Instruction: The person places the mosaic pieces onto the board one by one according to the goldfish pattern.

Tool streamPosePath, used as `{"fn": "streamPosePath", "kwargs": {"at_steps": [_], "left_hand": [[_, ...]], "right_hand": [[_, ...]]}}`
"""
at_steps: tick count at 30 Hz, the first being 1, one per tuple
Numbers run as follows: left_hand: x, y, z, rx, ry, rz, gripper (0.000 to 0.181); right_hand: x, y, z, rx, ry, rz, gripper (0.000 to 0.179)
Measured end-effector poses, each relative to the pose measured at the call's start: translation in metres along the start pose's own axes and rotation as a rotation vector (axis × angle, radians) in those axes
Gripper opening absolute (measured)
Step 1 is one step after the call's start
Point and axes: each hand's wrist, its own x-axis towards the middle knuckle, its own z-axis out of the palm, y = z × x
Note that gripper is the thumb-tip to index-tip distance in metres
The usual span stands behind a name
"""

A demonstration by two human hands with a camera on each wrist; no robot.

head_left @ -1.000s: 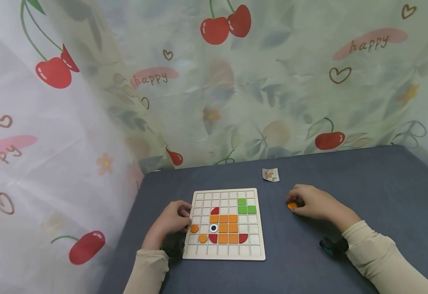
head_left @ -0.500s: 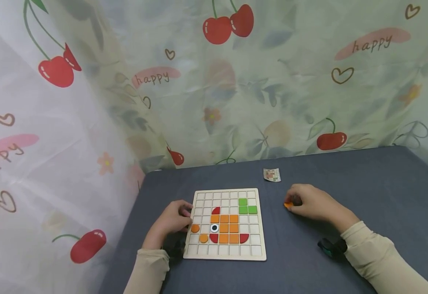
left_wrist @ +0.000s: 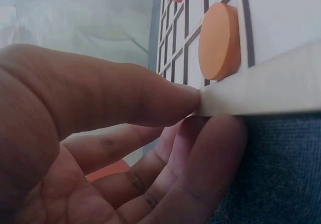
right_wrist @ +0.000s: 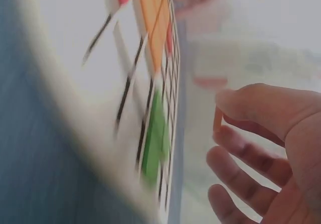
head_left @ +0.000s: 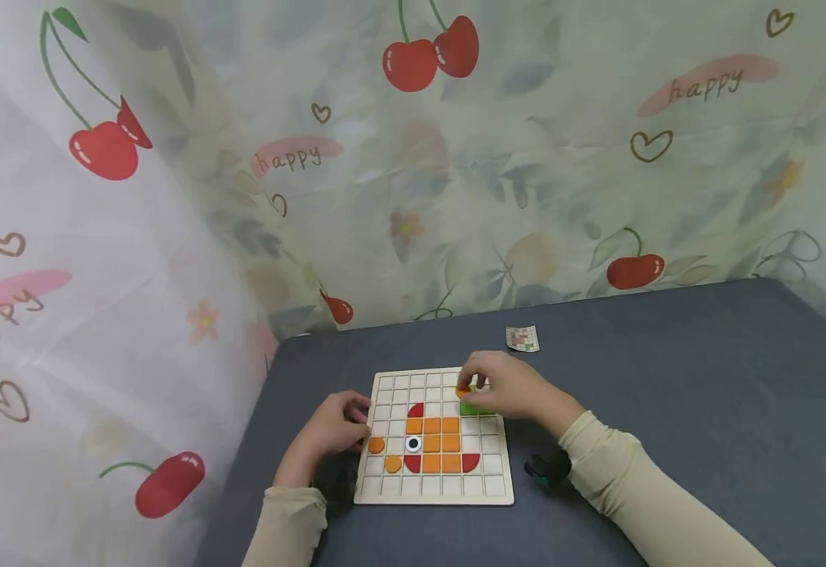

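Observation:
A pale wooden grid board (head_left: 434,490) lies on the table, with orange squares (head_left: 441,444), red quarter-round pieces (head_left: 471,463), green pieces (head_left: 471,409) and a round eye piece (head_left: 413,444) set in its cells. Two orange discs (head_left: 376,446) sit near its left side. My left hand (head_left: 329,425) pinches the board's left edge between thumb and a finger, one orange disc (left_wrist: 219,42) close by in the left wrist view. Over the upper right cells, my right hand (head_left: 508,386) holds a thin orange disc (right_wrist: 217,119) by thumb and fingertip, partly covering the green pieces.
A small patterned card (head_left: 522,339) lies behind the board, toward the back of the dark table (head_left: 696,370). Printed cloth (head_left: 498,157) hangs along the back and left.
My right hand has moved left with the orange disc, from the bare table to above the board's upper right. The left hand stays at the board's edge.

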Motion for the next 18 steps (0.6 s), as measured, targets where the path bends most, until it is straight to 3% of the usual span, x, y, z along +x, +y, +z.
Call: {"fn": "streamPosePath", "kwargs": {"at_steps": [8, 18], "left_hand": [[0.0, -0.005, 0.0, -0.033, -0.011, 0.013, 0.043], [-0.002, -0.003, -0.003, -0.052, -0.023, 0.037, 0.043]], "right_hand": [[0.052, -0.046, 0.046, 0.022, -0.081, -0.032, 0.006], [0.089, -0.064, 0.08, -0.059, -0.135, -0.021, 0.005]]}}
